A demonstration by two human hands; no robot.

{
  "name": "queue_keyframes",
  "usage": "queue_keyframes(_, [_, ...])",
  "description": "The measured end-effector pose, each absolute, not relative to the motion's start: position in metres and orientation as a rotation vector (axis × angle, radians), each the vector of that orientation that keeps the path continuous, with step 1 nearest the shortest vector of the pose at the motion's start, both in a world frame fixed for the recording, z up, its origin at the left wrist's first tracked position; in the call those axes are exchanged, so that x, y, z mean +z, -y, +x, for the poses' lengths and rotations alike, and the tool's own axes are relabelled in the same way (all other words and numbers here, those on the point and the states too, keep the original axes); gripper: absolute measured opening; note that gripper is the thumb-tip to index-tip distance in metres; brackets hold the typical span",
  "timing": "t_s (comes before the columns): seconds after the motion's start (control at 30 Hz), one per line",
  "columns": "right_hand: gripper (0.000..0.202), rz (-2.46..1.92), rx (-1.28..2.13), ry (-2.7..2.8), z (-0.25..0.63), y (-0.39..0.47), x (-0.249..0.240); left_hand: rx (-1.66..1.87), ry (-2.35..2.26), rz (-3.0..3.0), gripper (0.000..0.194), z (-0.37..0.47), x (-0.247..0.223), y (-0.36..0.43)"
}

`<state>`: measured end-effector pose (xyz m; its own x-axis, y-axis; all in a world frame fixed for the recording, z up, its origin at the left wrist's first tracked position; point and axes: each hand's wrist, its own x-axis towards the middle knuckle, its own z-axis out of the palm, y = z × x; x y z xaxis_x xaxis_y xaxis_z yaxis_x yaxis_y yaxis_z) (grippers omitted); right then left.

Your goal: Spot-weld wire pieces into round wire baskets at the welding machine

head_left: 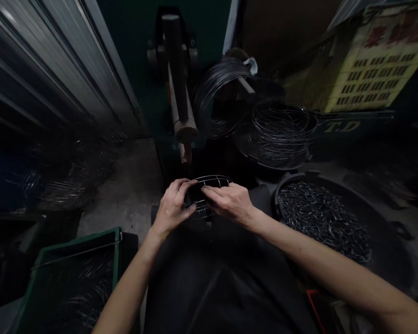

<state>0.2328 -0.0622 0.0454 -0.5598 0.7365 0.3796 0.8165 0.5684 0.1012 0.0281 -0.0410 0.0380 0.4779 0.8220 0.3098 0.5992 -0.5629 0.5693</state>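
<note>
A round frame of thin metal wire (214,177), with rings and short cross wires, is held above my lap in front of the machine. My left hand (176,204) grips its left side, with the thumb inside and the fingers over the rim. On the right, my right hand (231,202) has its fingers closed on the frame, the fingertips near a cross wire. Just beyond the frame is the machine's lower rod-shaped electrode (186,153). Part of the frame is hidden by my hands and the dark surroundings.
Right of me stands a wide black tub (386,241) of small metal pieces (320,218). Coiled wire (223,76) and wire rings (282,127) lie beyond it, near a yellow crate (372,69). A green crate (116,255) with wire parts is at lower left.
</note>
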Motion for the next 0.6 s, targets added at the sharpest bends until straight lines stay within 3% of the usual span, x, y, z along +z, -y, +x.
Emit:
queue_keyframes(0.17, [0.024, -1.083, -0.655, 2.350, 0.230, 0.057, 0.049, 0.877, -1.166, 2.298, 0.054, 0.023, 0.041, 0.036])
queue_keyframes(0.6, [0.027, -1.111, -0.705, 2.417, 0.218, 0.046, 0.054, 0.949, -1.218, 2.349, 0.055, 0.009, 0.042, 0.026])
